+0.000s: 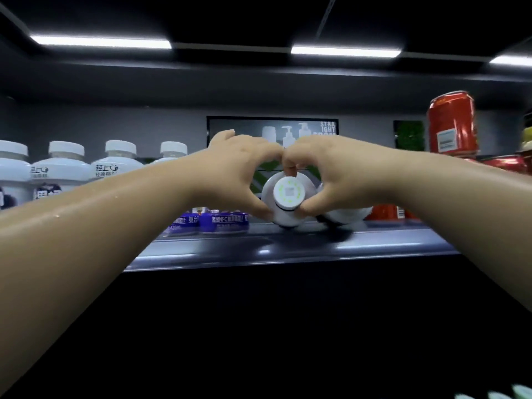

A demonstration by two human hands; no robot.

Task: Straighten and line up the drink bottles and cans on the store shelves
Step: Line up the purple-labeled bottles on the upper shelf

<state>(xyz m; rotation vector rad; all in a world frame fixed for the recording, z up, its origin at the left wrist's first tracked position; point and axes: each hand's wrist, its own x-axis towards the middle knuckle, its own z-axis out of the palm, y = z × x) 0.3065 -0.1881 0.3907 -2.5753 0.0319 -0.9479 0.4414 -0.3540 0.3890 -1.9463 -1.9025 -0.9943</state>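
A white drink bottle (283, 198) lies tipped on the dark shelf (288, 249), its white cap with a green-dotted top facing me. My left hand (239, 174) curls round its left side, thumb under the cap. On the other side my right hand (331, 174) grips it, fingers over the top and thumb by the cap. A second white bottle (345, 217) lies behind my right hand, mostly hidden. Upright white bottles (66, 168) with purple labels stand in a row to the left.
A red can (452, 125) stands high at the right on other red cans (506, 164); another red can (385, 213) sits on the shelf by my right wrist. The shelf's front lip runs below the hands. Ceiling light strips glow above.
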